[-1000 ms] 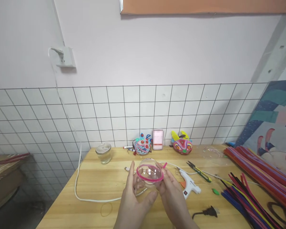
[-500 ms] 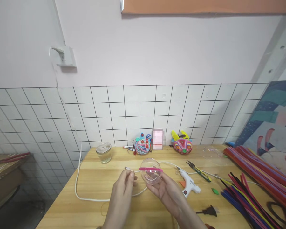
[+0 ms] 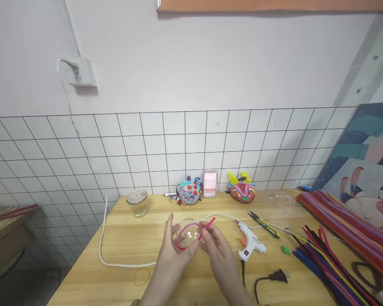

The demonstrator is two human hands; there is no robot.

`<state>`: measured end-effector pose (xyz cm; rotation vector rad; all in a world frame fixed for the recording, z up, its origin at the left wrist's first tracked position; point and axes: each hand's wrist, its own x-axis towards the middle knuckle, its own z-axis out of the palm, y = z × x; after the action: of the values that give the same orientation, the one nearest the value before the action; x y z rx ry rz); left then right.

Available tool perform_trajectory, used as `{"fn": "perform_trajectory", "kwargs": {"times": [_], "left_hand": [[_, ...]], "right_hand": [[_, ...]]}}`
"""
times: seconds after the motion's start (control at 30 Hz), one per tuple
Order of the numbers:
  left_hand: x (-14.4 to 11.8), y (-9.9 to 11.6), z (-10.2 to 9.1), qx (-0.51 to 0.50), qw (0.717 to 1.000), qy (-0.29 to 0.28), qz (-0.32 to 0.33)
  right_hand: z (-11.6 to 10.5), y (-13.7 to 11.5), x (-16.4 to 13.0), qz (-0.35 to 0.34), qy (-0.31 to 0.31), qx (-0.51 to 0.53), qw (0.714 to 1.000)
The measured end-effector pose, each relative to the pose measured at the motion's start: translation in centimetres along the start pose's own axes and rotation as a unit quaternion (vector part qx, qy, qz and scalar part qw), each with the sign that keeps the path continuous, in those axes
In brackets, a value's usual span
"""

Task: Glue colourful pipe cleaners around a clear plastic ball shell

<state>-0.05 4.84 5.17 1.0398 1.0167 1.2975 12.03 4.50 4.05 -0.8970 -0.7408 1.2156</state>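
Note:
A clear, round plastic ball sits between my hands over the table. My left hand grips it, thumb along the lower right and fingers at the left side. Curving around the ball is a bright pink pipe cleaner, its loose end pointing up to the right. My right hand pinches this strip at the ball's right side. Part of the ball is hidden behind my fingers.
Right of my hands lie a white glue gun, snips, a black plug and pipe cleaner bundles. Two colourful decorated heads stand by the tiled wall. A lidded glass jar and white cable are leftward.
My left hand has moved right and taken hold of the ball. My right hand has shifted to the pink pipe cleaner, which now curves around the ball with one end sticking out.

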Motion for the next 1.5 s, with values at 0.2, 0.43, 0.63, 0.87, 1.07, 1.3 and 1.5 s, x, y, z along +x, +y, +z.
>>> {"fn": "perform_trajectory", "kwargs": {"times": [0.2, 0.43, 0.63, 0.87, 1.07, 1.3, 1.5], "left_hand": [[0.1, 0.3, -0.4, -0.009, 0.998, -0.057, 0.001], [-0.1, 1.7, -0.2, 0.003, 0.998, -0.057, -0.031], [0.7, 0.5, -0.7, 0.014, 0.999, -0.049, -0.006], [1.2, -0.2, -1.8, 0.068, 0.998, -0.007, 0.017], [0.9, 1.0, -1.9, 0.067, 0.997, -0.023, 0.005], [0.2, 2.1, -2.1, 0.01, 0.998, -0.063, -0.002], [0.0, 2.4, -2.1, -0.004, 0.999, -0.048, -0.003]], "right_hand": [[0.0, -0.2, -0.3, 0.002, -0.061, -0.047, 0.997], [0.0, -1.2, -0.3, 0.061, -0.09, 0.011, 0.994], [-0.5, -1.5, -0.3, 0.048, -0.137, -0.014, 0.989], [-0.4, -1.9, -0.2, 0.061, -0.165, 0.021, 0.984], [0.1, -2.5, -0.9, -0.039, -0.218, -0.068, 0.973], [-0.3, -1.6, -2.0, -0.122, -0.171, -0.209, 0.955], [-0.2, -1.5, -2.6, -0.121, -0.137, -0.233, 0.955]]}}
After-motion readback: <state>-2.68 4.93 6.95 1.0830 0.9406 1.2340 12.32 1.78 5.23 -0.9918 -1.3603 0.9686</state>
